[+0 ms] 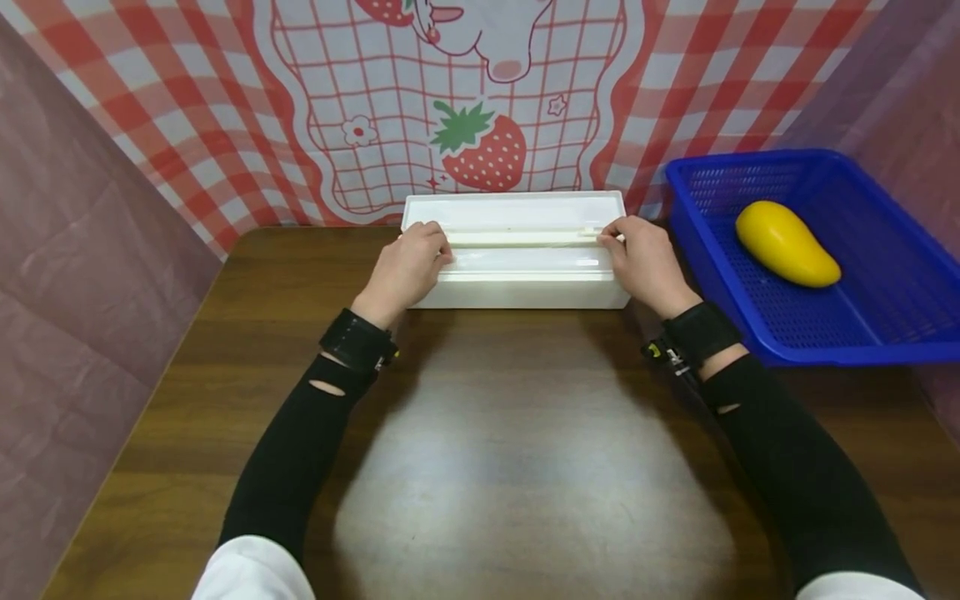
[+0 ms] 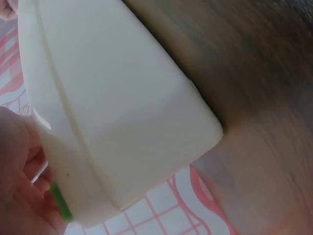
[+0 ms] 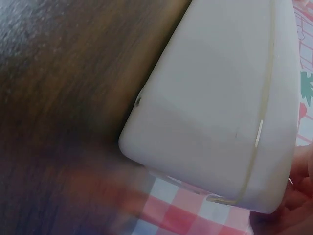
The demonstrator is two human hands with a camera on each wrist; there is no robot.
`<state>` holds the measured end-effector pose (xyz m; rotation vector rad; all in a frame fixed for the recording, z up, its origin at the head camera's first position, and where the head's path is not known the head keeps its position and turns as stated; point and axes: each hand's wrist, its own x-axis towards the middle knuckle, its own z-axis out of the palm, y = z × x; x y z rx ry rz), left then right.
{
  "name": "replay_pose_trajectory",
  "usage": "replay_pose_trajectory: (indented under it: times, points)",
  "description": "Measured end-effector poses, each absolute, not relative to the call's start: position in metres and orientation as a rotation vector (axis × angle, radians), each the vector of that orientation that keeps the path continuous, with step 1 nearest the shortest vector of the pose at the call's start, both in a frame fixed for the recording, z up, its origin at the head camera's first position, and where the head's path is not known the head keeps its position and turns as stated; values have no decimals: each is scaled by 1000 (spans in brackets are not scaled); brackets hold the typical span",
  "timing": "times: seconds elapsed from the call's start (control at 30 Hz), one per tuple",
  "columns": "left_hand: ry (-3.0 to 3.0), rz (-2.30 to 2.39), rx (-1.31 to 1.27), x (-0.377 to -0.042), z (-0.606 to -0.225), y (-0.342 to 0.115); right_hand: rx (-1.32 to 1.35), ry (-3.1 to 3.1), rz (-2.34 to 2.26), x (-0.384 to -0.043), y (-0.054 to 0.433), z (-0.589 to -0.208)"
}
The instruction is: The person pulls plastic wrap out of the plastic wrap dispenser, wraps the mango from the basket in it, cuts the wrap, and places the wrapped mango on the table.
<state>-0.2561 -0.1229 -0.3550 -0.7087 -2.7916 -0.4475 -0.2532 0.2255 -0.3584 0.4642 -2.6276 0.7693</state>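
A long white cling film dispenser (image 1: 525, 292) stands at the back of the table with its lid (image 1: 517, 207) tilted up. A glossy strip of clear film (image 1: 532, 261) appears across its opening, below a pale rail. My left hand (image 1: 408, 265) is over the dispenser's left end, fingers bent, and seems to pinch the film. At the right end, my right hand (image 1: 648, 260) holds thumb and forefinger together in a similar pinch. Both wrist views show the dispenser's smooth front (image 2: 122, 88), with curled fingers partly hidden behind its top edge. A small green patch (image 2: 61, 201) shows beside the left fingers.
A blue plastic basket (image 1: 720, 283) stands on the right with a yellow mango (image 1: 787, 243) in it. Behind the dispenser hangs a red-and-white checked cloth (image 1: 525, 150) with strawberry prints. The brown wooden table (image 1: 517, 450) extends towards me.
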Motion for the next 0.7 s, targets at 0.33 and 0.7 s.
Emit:
replay_pose_trajectory:
  times: [0.33, 0.7]
  points:
    - [-2709, -349, -602, -257, -359, -120, 392, -2575, 853, -252, 223, -360]
    - [-2577, -689, -673, -260, -362, -131, 312, -2544, 983, -251, 219, -361]
